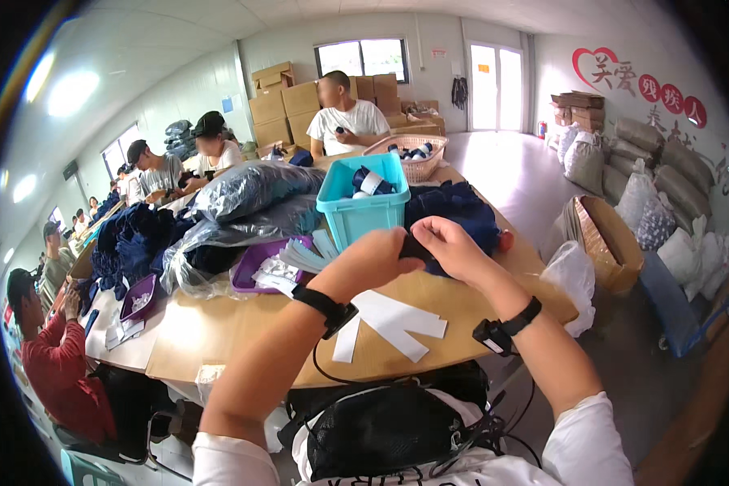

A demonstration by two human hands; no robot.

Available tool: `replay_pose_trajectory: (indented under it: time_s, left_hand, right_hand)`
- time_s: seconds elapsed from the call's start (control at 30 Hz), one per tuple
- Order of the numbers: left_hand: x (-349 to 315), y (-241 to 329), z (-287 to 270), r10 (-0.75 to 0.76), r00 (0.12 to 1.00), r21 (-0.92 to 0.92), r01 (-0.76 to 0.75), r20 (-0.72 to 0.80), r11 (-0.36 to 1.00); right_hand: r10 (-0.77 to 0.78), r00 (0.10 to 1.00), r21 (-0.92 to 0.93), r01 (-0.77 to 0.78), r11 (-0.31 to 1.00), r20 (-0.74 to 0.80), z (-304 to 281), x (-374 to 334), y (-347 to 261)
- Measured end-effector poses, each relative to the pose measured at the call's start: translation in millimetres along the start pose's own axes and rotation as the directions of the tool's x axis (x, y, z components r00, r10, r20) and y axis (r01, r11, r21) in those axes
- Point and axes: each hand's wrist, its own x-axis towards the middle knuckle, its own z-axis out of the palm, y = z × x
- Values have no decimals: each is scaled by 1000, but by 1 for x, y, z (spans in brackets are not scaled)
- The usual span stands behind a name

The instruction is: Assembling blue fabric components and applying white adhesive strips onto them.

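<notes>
My left hand (374, 257) and my right hand (455, 249) meet above the table, in front of the teal bin. Both are closed on a small dark folded piece of cloth (415, 246), largely covered by the fingers; its exact kind does not show. Beneath my forearms, several white paper strips (393, 317) lie fanned out on the wooden table (243, 336). Dark rolls with white bands lie in the teal bin (363, 219). Just beyond my right hand spreads a heap of navy cloth (454, 206).
Left of the bin are a purple tray (247, 279) with small white pieces, grey-blue strips (304, 255) and plastic bags of dark goods (255, 190). A person (344, 113) sits behind a pink basket (419, 166). Right of the table stand a white bag (571, 283) and a carton (616, 251).
</notes>
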Motion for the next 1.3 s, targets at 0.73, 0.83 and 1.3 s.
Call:
replay_pose_trajectory:
  time_s: [0.73, 0.83, 1.3]
  left_hand:
    - [-5, -52, -14, -224, 925, -570, 10, -307, 821]
    - [-10, -38, -16, -268, 931, -709, 16, -246, 705]
    - [-10, -42, 12, 43, 978, -979, 201, 203, 44]
  right_hand:
    - [-377, 925, -168, 378, 910, 38, 25, 62, 12]
    - [-333, 943, -116, 334, 936, 29, 19, 59, 10]
    - [-386, 913, 171, 363, 916, 129, 21, 47, -3]
